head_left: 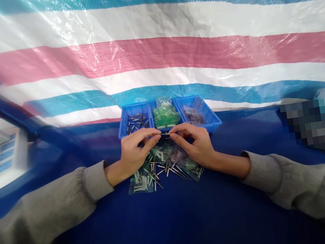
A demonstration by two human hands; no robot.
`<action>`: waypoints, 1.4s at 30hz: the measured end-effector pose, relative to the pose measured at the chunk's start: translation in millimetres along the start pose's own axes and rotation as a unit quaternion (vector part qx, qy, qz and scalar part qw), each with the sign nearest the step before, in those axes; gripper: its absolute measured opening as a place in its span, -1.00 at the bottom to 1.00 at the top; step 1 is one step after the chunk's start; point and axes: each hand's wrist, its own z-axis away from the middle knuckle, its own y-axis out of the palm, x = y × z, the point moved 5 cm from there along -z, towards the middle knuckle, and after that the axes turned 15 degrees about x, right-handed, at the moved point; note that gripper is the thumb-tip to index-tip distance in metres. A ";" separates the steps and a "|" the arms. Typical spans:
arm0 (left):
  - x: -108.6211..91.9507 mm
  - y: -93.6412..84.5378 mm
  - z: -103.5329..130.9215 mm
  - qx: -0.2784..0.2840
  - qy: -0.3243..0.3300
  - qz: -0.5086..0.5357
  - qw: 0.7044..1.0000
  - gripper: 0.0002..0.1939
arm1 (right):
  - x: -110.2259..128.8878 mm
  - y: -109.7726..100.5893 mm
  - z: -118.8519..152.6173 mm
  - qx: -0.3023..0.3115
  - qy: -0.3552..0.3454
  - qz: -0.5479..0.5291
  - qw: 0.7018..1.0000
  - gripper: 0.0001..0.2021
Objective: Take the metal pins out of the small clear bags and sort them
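Between my two hands is a thin metal pin [165, 134] with a thicker part near its right end, held level. My left hand [136, 149] pinches its left end between thumb and forefinger. At the other end, the thumb and forefinger of my right hand [195, 143] are closed on it. Below them on the table lies a loose pile of similar metal pins [168, 167], which look like blind rivets. Clear plastic bags [141, 182] with small pale and metal pieces lie among the pile. The hands hide part of it.
Three joined blue bins stand behind my hands: a left bin [120, 131] with metal pins, a middle one with green packets [166, 115], a right bin [213, 119] with clear bags. A white device [18, 160] is at left. A striped sheet [152, 50] hangs behind the blue table [178, 225].
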 end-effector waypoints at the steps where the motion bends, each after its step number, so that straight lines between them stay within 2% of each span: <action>1: 0.1 -0.2 0.0 -0.001 -0.003 -0.001 1.000 -0.91 | -0.1 0.0 0.2 0.000 0.000 0.000 1.000 -0.91; 7: -1.0 -1.9 -0.6 0.000 0.003 -0.011 1.000 -0.93 | -0.7 0.4 0.2 -0.008 -0.006 0.010 1.000 -0.91; 12: -4.8 -2.2 0.0 0.011 0.038 -0.002 0.999 -0.94 | 0.6 5.8 -2.1 0.037 -0.013 0.040 0.998 -0.88; 15: -1.4 0.0 2.1 0.026 0.021 0.048 0.998 -0.90 | 1.0 7.8 -2.4 0.056 -0.013 0.050 0.997 -0.88; 18: 2.3 2.8 4.3 0.036 0.007 0.132 0.991 -0.85 | 1.4 6.1 -1.7 0.041 -0.013 0.054 0.998 -0.87; 20: 2.3 3.5 4.9 0.039 0.008 0.152 0.987 -0.85 | 2.3 4.7 -1.1 0.029 -0.016 0.056 0.998 -0.86; 28: 1.1 1.5 3.5 0.029 -0.003 0.050 0.998 -0.84 | 5.9 0.2 0.3 -0.007 -0.026 0.057 0.998 -0.88; 39: 4.8 8.4 3.9 0.062 0.025 0.044 0.997 -0.80 | 5.2 5.4 -0.8 0.030 -0.046 0.038 0.998 -0.88; 42: 4.4 7.0 3.7 0.053 0.027 0.034 0.998 -0.79 | 5.3 5.3 -1.2 0.027 -0.052 0.044 0.997 -0.90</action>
